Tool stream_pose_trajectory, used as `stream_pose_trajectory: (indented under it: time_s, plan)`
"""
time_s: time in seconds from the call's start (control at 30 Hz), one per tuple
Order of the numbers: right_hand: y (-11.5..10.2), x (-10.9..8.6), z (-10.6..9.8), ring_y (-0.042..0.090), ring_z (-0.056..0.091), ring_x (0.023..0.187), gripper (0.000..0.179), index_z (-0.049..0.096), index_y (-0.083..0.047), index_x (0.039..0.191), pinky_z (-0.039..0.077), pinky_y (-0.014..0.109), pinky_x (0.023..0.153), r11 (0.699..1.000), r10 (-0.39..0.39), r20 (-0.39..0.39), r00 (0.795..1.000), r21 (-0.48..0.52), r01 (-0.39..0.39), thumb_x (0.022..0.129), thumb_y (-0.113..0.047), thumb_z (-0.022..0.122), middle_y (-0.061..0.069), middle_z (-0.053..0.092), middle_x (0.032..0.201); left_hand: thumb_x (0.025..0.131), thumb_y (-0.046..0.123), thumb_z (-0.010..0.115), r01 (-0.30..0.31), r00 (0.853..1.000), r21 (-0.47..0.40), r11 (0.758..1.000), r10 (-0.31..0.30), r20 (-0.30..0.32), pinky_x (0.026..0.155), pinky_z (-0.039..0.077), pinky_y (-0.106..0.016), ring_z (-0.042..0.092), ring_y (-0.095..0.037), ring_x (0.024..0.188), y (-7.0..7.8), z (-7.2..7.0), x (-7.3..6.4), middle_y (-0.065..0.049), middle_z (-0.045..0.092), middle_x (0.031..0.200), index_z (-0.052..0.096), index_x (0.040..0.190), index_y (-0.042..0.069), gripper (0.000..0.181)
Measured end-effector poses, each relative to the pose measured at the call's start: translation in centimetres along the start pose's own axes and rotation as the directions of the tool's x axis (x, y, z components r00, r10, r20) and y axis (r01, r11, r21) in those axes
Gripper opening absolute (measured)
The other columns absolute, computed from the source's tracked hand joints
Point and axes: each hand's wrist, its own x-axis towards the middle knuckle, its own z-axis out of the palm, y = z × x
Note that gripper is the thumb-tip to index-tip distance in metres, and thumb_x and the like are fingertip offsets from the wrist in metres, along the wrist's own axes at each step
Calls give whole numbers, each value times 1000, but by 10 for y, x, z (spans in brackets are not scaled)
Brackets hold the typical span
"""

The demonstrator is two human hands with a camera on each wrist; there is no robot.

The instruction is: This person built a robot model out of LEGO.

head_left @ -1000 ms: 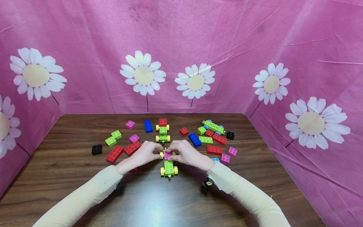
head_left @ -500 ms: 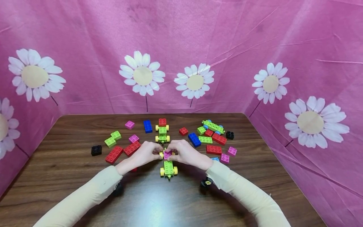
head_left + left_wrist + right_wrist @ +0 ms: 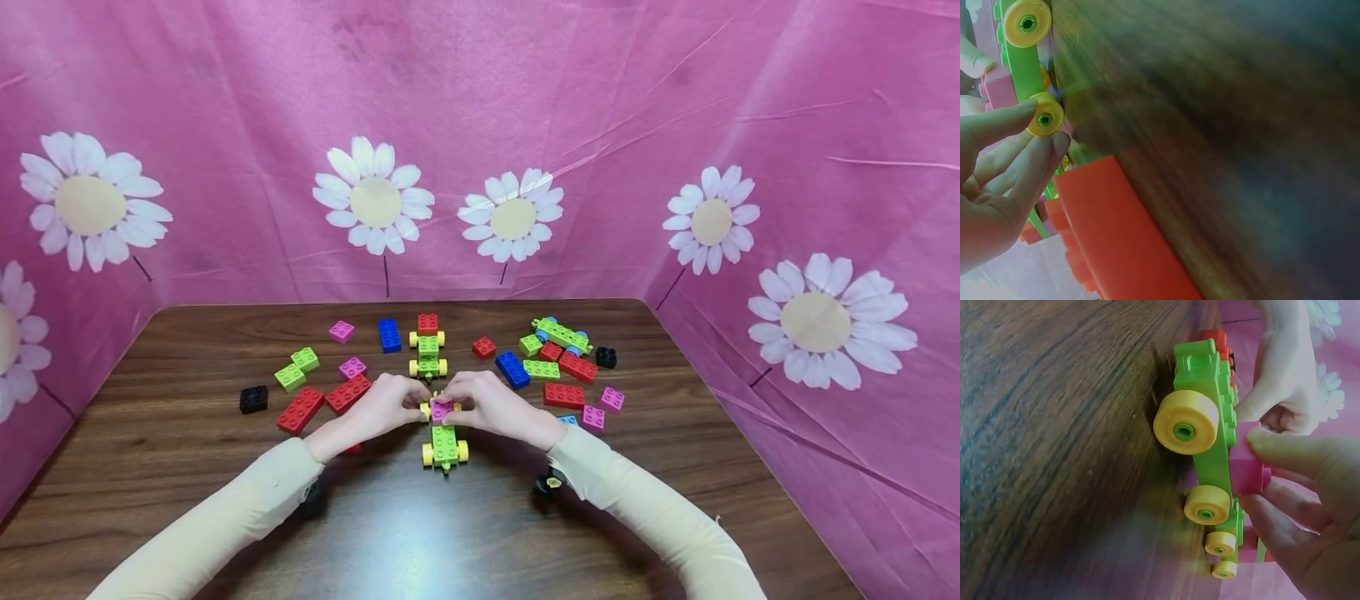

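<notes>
A lime-green wheeled toy car base point(image 3: 446, 448) with yellow wheels stands in front of me at the middle of the table. My left hand point(image 3: 390, 405) pinches its far left yellow wheel point(image 3: 1045, 117) between thumb and fingers, as the left wrist view shows. On the base's far half sits a pink brick point(image 3: 1245, 464), and my right hand point(image 3: 491, 408) grips it between thumb and fingers. Just beyond is another green car base point(image 3: 428, 354) with yellow wheels and a red brick point(image 3: 427, 322) at its far end.
Loose red point(image 3: 302, 409), pink, green and black point(image 3: 253, 399) bricks lie left of the cars. To the right are red point(image 3: 563, 394), blue point(image 3: 512, 369), green and pink bricks, with a blue-wheeled green base point(image 3: 561, 335) behind them. A pink flowered cloth point(image 3: 600, 83) stands behind the table.
</notes>
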Motion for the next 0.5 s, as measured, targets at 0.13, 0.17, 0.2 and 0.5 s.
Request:
stream_pose_trajectory:
  time_s: [0.13,0.17,0.2,0.5]
  plan:
    - [1,-1,-1,13,66,94,27,74,-9,113,58,23,84,999,-26,18,999,-34,27,89,-21,75,4,72,106,83,9,78,25,1000,-21,999,-25,4,74,61,-30,74,-19,83,1,0,-1,-12,77,94,75,99,0,18]
    - [1,-1,-2,13,66,95,27,74,-9,114,57,22,84,999,-30,20,999,-44,31,89,-21,74,4,72,107,83,8,78,26,1000,-24,999,-26,6,74,61,-30,74,-20,83,1,0,-1,-13,77,94,75,99,0,18]
    - [2,-2,-2,13,66,95,28,74,-9,114,57,22,83,998,-30,21,999,-50,31,89,-21,74,4,72,107,83,8,78,26,1000,-27,999,-26,8,74,61,-30,74,-20,84,1,0,-1,-13,77,94,75,99,0,18]
    - [2,-5,-3,17,70,93,27,73,-8,110,58,20,80,999,48,-2,999,-21,-48,89,-23,75,6,72,103,83,8,78,3,1000,-18,1000,-3,3,71,60,-27,74,-17,81,1,0,-1,-11,77,91,75,97,0,17]
